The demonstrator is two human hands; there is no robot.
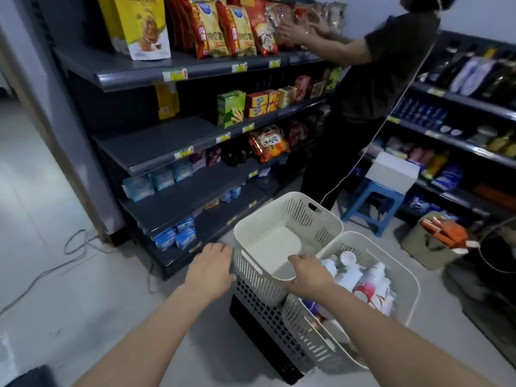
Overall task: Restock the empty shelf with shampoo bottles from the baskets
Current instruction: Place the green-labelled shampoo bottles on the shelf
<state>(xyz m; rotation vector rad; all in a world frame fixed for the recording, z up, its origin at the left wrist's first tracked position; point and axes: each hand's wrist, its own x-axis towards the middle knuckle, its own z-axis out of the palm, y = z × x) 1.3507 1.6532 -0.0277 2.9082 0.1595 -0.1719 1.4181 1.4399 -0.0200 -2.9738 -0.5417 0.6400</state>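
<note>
Now, step (judged): moving the spent basket aside so the stocked one can be worked from.
Empty basket (315, 219): white, slotted, nothing inside; it sits on top of a black crate (268, 317).
Left hand (210, 270): fingers fairly straight, laid flat against the basket's left wall; pressing, not wrapped round anything.
Right hand (307, 275): fingers hooked over the near rim at the right corner, gripping it.
Shampoo bottles (371, 277): lying jumbled in a second white basket (413, 277), which touches the empty one on its right and looks tilted against the crate.
Target shelf (156, 143): bare stretch to the left of the snack boxes; no bottles on it yet.
Risk 1: the left palm only presses, so a lift could let the basket pivot about the right-hand grip and slip.
Risk 2: the stocked basket may be leaning on the empty one; pulling that away could tip it and spill bottles.
Risk 3: a second person (391, 65) works close behind, and a cable (75, 247) trails on the floor; a wide swing or sidestep could snag either.
</note>
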